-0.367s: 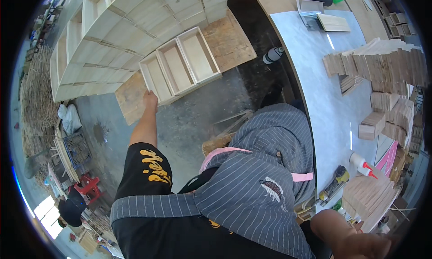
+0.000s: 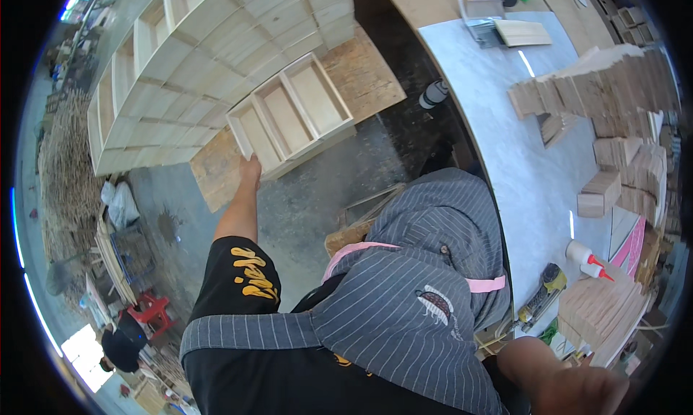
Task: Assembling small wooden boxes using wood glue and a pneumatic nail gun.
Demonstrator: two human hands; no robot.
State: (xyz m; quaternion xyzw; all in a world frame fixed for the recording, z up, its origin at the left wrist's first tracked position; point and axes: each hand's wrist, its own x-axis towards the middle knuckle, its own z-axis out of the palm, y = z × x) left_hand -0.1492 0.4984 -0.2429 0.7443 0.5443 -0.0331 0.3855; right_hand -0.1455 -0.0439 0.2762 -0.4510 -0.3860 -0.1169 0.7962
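- The box (image 2: 292, 115), a shallow pale wooden tray split into three compartments, sits tilted on a board (image 2: 361, 72) on the floor, just in front of a large wooden shelf unit (image 2: 195, 54).
- Against the earlier frame, the box lies in much the same spot on the board; the left arm is stretched out to it as before, with the hand at the same near corner.
- The left hand (image 2: 250, 168) touches the near left corner of the box; its fingers are closed against the rim, though how tightly it grips cannot be told from this angle.
- The right hand (image 2: 577, 386) is at the lower right edge, large and blurred; whether it is open or closed, or holding anything, cannot be told. In the earlier frame it was at the same lower right corner.
- A striped grey apron (image 2: 404, 307) with a pink strap covers the person's front, between the two arms.
- To the right runs the grey bench (image 2: 505, 155), carrying stacks of small wooden blocks (image 2: 606, 83) along its far side.
- Near the bench's near end stand a white glue bottle (image 2: 581, 255) with a red tip and a yellow-and-black tool (image 2: 541, 292), beside another stack of wood pieces (image 2: 599, 310).
- A dark cylinder (image 2: 433, 94) lies on the floor just beside the bench's edge.
- A red stool (image 2: 151, 310) stands well apart at lower left.
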